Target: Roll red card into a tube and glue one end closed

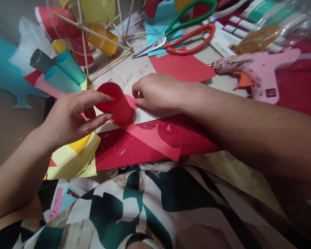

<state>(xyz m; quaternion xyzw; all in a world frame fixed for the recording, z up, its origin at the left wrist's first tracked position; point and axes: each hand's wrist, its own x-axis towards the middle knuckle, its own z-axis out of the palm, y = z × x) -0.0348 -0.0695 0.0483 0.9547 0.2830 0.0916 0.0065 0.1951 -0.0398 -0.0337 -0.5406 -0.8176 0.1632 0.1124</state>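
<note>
A red paper tube [119, 105] stands upright, its open end facing up. My left hand [85, 112] pinches its near-left wall, index finger over the rim and thumb on the outside. Under and around the tube lies a coral-red paper offcut [155, 140] with curved cut-outs. To the right of the tube, my right hand [152, 90] rests low over the white sheet, fingers curled in close to the coral paper. Whatever its fingertips hold is hidden.
Scissors [168, 44] with green and orange handles lie behind my right hand, beside red paper [184, 65]. A pink glue gun [264, 69] is at the right. Rolled paper tubes [63, 77] and a wooden stick frame [81, 27] stand at the left. Yellow paper [77, 159] lies nearer.
</note>
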